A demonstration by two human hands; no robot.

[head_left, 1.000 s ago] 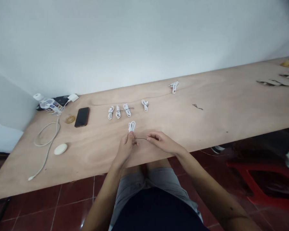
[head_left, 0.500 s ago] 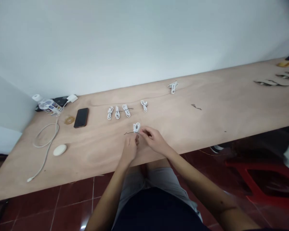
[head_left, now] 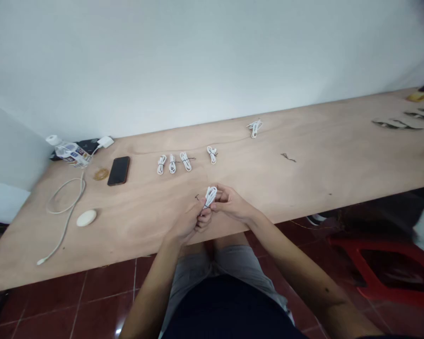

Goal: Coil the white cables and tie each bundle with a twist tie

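While the left hand (head_left: 187, 226) and right hand (head_left: 231, 203) come together, their fingers (head_left: 205, 217) pinch a folded white cable (head_left: 210, 197) just inside the front edge of the bench (head_left: 134, 226), near its middle. A short dark wire (head_left: 197, 197) shows just left of the bundle, though whether it joins the bundle is too small to tell. Binding this bundle looks like the step in hand, and that calls for bringing the wire around the folded loops and twisting it tight. Five similar bundles (head_left: 185, 161) lie farther back, toward the rear edge, and a black smartphone (head_left: 118, 171) sits well left. Open bench surrounds the hands on both sides, leaving ample room to turn the bundle.
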